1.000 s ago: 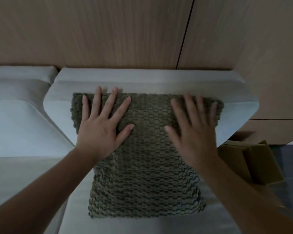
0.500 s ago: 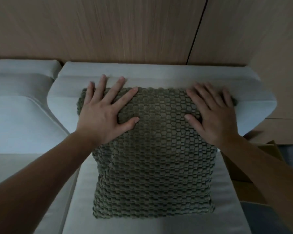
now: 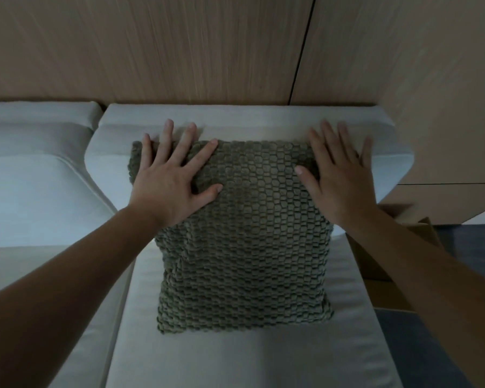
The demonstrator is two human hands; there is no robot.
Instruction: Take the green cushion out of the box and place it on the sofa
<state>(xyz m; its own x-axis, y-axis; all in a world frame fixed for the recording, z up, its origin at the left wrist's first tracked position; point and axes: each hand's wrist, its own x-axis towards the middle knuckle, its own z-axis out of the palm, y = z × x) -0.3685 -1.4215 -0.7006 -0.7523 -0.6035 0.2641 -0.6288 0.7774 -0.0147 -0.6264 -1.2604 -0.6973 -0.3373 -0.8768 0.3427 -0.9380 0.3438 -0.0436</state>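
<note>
The green cushion (image 3: 244, 239), with a woven honeycomb texture, leans upright against the backrest of the pale sofa (image 3: 252, 357), its lower edge on the seat. My left hand (image 3: 174, 180) lies flat on the cushion's upper left corner, fingers spread. My right hand (image 3: 339, 175) lies flat on its upper right corner, fingers reaching onto the backrest. Neither hand grips anything. The cardboard box (image 3: 375, 264) stands on the floor to the right of the sofa, mostly hidden behind my right forearm.
A wood-panelled wall (image 3: 207, 51) rises right behind the sofa. A second sofa section (image 3: 34, 191) continues to the left. Dark floor (image 3: 420, 337) shows at the lower right beside the box.
My right hand slid from the cushion's middle out to its upper right corner. My left hand shifted slightly up toward the top edge. The cushion stays against the backrest.
</note>
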